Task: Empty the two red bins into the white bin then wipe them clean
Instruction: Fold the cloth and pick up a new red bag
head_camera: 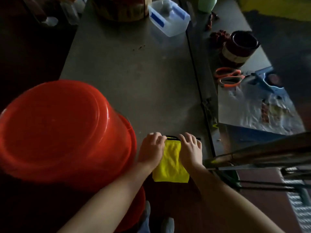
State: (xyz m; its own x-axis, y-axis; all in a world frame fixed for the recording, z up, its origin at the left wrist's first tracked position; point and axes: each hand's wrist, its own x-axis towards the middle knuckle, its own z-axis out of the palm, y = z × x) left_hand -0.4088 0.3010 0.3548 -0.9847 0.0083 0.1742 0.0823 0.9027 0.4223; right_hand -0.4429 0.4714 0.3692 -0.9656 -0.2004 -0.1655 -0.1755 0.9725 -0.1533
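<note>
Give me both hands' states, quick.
Left hand: fingers curled, gripping the far edge of the yellow cloth.
Right hand: open, fingers spread, pressing on that same edge.

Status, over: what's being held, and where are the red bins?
Left grip holds cloth, right grip presses it. Red bins upside down, stacked, beside them. Nothing in the way.
</note>
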